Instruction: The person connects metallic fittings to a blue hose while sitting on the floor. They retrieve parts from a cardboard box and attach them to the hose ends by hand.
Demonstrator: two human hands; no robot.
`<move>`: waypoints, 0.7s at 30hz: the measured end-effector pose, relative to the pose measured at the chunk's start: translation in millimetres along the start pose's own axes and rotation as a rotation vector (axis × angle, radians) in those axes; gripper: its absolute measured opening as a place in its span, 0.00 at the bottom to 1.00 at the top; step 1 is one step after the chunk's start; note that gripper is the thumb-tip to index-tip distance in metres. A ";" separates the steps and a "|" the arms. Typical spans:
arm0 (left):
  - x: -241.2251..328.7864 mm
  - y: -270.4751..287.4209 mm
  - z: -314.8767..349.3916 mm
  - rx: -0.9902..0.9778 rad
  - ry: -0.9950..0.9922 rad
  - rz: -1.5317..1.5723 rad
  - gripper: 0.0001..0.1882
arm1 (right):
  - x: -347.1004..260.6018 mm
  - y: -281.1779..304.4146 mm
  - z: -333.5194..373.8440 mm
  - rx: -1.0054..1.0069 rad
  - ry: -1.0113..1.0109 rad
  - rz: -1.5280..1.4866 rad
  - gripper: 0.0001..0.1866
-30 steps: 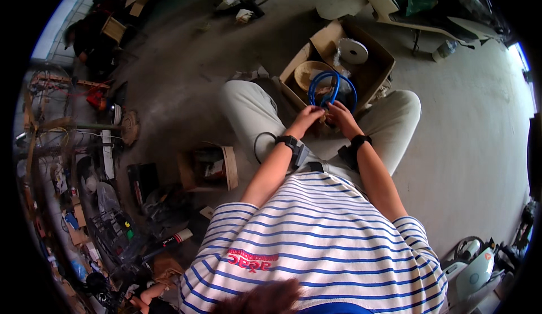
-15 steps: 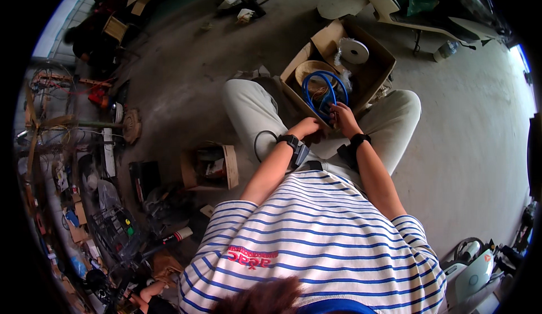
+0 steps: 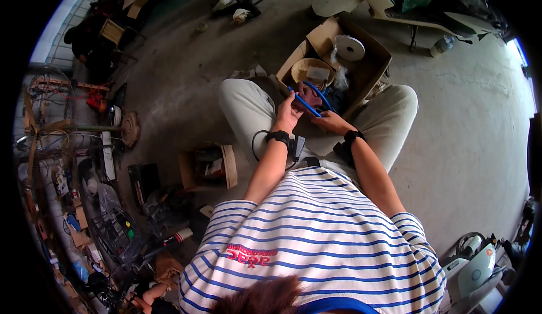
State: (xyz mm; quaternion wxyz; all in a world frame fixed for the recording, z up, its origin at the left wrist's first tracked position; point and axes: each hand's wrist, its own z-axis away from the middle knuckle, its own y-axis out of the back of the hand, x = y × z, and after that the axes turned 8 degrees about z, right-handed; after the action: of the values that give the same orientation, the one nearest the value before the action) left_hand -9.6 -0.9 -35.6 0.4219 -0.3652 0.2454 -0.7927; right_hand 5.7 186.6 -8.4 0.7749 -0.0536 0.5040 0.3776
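1. Grip: the left hand (image 3: 287,115), centre of the frame, closes on a blue cable (image 3: 305,103) near that strand's upper-left visible end, thumb uppermost. The right hand (image 3: 334,122), a little lower and to the right, pinches the same strand at its lower-right end. Exact finger contact is too small to read.

2. Cable position: just above centre, between the hands, at the near edge of an open cardboard box (image 3: 324,38). One strand slants almost straight from hand to hand; a second curves behind it toward the right hand.

3. Between the strands, a reddish-brown piece (image 3: 308,94). Cannot tell what it is, or whether the left fingers touch it.

4. In the box, upper centre-right: a white reel (image 3: 351,49), a round tan basket (image 3: 298,70) and a wad of clear plastic (image 3: 341,80).

5. Handling, my judgement: both ends of the strand want light, even pressure, so it neither kinks nor springs loose. Best to let one hand anchor while the other shifts its hold, and to guide the second strand clear of the plastic and the basket rim.

6. Wrists: a dark strap (image 3: 278,137) on the left, above the lap; its hanging lead (image 3: 253,142) is best kept away from the cable.
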 end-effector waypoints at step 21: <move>-6.1 -30.8 27.9 -0.346 0.219 -0.165 0.17 | 63.2 -13.4 -15.9 0.638 0.158 0.556 0.28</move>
State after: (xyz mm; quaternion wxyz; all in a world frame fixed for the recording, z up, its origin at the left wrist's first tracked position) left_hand -0.5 18.1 0.7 0.2572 -0.3629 0.3915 -0.8055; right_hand 15.6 203.3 -72.0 0.5806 0.2980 0.6485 0.3918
